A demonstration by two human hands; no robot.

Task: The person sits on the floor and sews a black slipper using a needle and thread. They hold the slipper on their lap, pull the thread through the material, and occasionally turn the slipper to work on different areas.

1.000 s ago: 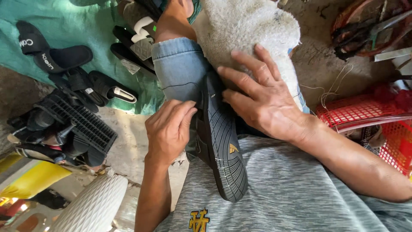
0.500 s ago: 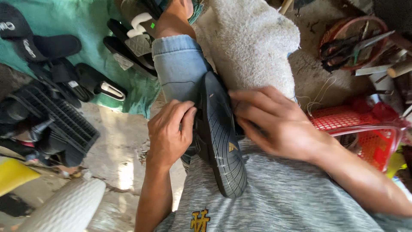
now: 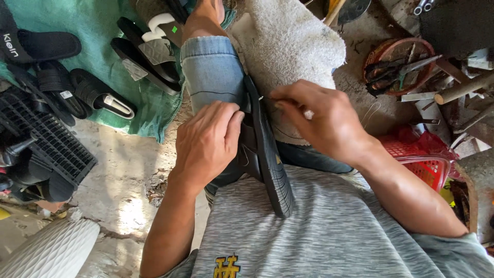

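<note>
1. Black rubber sandal with a ridged sole (image 3: 270, 164) stood up on its edge, squeezed between the knee in rolled-up blue jeans (image 3: 211, 69) and the fluffy white towel (image 3: 293, 46) on the other leg. Held that way, most likely, so the side edge faces up and stays put.

2. Left hand (image 3: 206, 141) laid flat on the inner side of the sandal, fingers (image 3: 229, 121) bent and pressed close together near the top edge. Not gripping around it, just pushing it against the leg to keep it from wobbling. Wrist straight, forearm coming up from the bottom of the view.

3. Right hand (image 3: 321, 121) curled nearly closed over the sandal's top edge, thumb and first finger pinched on something very thin (image 3: 262, 98), maybe a needle, though too small to be sure. A pale thread-like line on the towel just below. Wrist bent down, elbow out to the right side.

4. Toe end of the sandal pointing toward the grey shirt with the yellow mark (image 3: 309, 237), resting against the tummy.

5. Around: green cloth (image 3: 98, 51) on the ground with more black sandals (image 3: 100, 95) on it, a black plastic crate (image 3: 46, 139) to the left, a red plastic basket (image 3: 419, 159) to the right, a round red tray with scissors and tools (image 3: 396, 64) farther off.
</note>
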